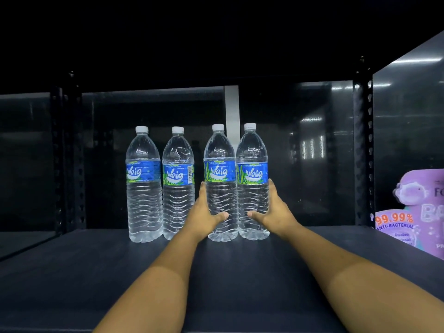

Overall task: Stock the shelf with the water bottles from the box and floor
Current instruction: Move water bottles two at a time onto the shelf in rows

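Dim black metal rack (362, 145), glossy panels (408, 121)

We read "Waig" on all four bottle labels (143, 173); purple pack (418, 212) at right shows "99.99%" and "ANTI-BACTERIAL". Smaller print there too blurred for us.

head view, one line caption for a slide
Left hand and right hand grip two of four bottles on shelf
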The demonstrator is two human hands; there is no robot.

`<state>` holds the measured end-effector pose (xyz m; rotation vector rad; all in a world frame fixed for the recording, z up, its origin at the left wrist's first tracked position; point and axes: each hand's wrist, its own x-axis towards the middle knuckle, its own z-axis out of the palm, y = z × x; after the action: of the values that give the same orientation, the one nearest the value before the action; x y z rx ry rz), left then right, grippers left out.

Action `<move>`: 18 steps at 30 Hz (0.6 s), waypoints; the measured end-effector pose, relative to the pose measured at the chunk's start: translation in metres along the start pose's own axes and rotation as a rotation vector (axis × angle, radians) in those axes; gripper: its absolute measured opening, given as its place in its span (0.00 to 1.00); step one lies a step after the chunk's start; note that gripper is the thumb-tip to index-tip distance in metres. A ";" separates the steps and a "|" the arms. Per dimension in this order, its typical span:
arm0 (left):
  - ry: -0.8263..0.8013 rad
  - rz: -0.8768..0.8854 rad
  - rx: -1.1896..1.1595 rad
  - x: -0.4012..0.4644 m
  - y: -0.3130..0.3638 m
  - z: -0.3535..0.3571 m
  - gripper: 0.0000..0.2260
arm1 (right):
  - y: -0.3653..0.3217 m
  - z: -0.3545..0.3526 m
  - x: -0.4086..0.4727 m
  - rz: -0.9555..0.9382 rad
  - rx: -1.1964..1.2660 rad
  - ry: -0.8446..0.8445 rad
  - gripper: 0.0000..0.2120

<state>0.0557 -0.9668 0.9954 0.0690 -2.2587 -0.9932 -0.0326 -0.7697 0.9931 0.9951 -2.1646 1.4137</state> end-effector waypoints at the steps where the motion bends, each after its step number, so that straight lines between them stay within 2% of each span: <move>1: -0.002 -0.003 0.017 -0.001 0.001 0.000 0.51 | 0.000 0.000 0.000 0.007 -0.014 -0.004 0.52; 7: -0.128 -0.047 0.116 -0.009 0.014 -0.007 0.53 | -0.007 -0.002 -0.002 0.089 -0.093 -0.036 0.52; 14: -0.233 -0.096 0.231 -0.032 0.023 -0.011 0.51 | -0.018 -0.008 -0.013 0.197 -0.157 -0.145 0.42; 18: -0.280 -0.127 0.327 -0.046 0.026 -0.011 0.48 | -0.023 -0.009 -0.029 0.219 -0.255 -0.228 0.42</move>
<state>0.1032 -0.9414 0.9928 0.2296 -2.6874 -0.7226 0.0033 -0.7564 0.9934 0.8824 -2.6109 1.1169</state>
